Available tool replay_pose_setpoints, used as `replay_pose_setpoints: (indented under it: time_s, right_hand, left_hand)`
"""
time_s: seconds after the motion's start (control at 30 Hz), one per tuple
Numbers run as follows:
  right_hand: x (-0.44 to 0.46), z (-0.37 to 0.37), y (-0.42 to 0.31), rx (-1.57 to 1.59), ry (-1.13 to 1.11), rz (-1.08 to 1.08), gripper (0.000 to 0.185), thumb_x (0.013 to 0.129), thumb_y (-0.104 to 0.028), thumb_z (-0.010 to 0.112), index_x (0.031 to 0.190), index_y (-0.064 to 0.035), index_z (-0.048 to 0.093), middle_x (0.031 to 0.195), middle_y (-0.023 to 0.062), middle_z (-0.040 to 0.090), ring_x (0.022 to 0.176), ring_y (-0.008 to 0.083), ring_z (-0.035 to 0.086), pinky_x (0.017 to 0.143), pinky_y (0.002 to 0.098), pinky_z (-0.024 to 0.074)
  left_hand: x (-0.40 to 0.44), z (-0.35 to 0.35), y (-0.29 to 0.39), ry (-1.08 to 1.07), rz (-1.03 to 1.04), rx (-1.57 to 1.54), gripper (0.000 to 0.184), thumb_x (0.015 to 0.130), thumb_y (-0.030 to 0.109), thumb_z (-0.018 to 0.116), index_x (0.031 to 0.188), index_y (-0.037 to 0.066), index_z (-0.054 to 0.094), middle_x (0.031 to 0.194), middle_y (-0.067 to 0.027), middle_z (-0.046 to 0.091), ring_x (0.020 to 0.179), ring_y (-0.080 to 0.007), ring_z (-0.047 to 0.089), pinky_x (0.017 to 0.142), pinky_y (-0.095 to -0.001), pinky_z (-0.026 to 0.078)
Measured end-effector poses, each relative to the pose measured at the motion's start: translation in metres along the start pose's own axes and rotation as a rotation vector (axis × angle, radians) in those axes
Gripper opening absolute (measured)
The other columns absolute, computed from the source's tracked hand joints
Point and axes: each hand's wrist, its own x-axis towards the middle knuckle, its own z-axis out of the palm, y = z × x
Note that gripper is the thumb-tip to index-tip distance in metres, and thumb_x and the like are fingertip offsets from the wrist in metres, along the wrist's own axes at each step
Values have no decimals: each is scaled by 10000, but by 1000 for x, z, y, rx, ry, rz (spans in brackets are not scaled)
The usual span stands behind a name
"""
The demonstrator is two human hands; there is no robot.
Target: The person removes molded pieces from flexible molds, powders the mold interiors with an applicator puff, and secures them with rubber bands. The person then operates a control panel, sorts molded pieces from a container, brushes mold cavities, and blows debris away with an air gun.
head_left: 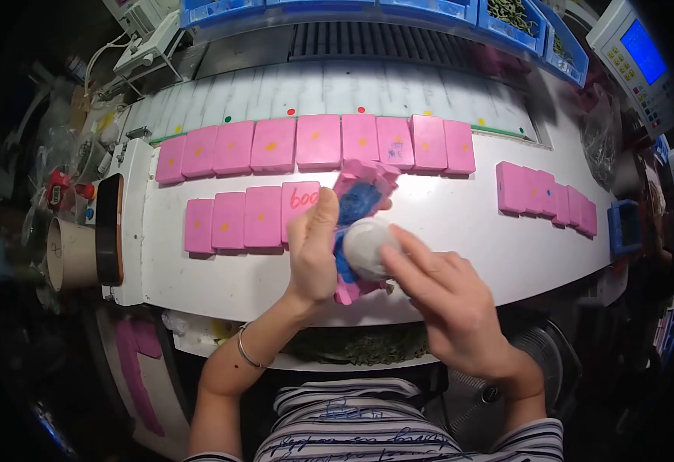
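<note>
My left hand is closed around an opened pink rubber mold, held up over the front of the table. Blue material shows on the mold's inner side. My right hand grips a rounded greyish-white pouch, its fingers bent over the right side. The pouch is against or just in front of the mold and covers its middle; actual contact is unclear. Behind my left hand stands a pink block with red handwritten digits.
Pink blocks with small yellow marks form a back row and a shorter front row. More pink blocks line the right side. Blue bins hang above, and a phone and cup are at left.
</note>
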Motion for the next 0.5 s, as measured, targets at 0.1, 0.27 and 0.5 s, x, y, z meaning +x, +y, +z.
replay_pose_setpoints:
  time_s: [0.1,0.27,0.5]
  right_hand:
    - [-3,7,0,18,277,-38,746,555,94,534,1286,-45,477,1353,167,419,855,234,537,746,319,421]
    - [-2,8,4,-5,-10,22,747,574,100,525,1293,-99,477,1356,118,427,874,261,537,756,339,419]
    - [12,12,21,174,304,80,635,736,-83,648,1324,-50,411,1288,190,433,1224,350,391,1032,446,288]
  left_hand:
    - [0,-4,10,45,-17,-8,557,985,388,273,1027,-63,597,923,-126,645,741,-116,598,658,-244,490]
    - [2,5,0,125,42,47,467,981,358,334,1018,-39,579,826,-63,620,664,-101,567,626,-226,473]
    - [-17,-1,-5,-1,-384,-312,641,954,509,202,1062,-21,545,1007,-188,618,886,-292,641,819,-366,517]
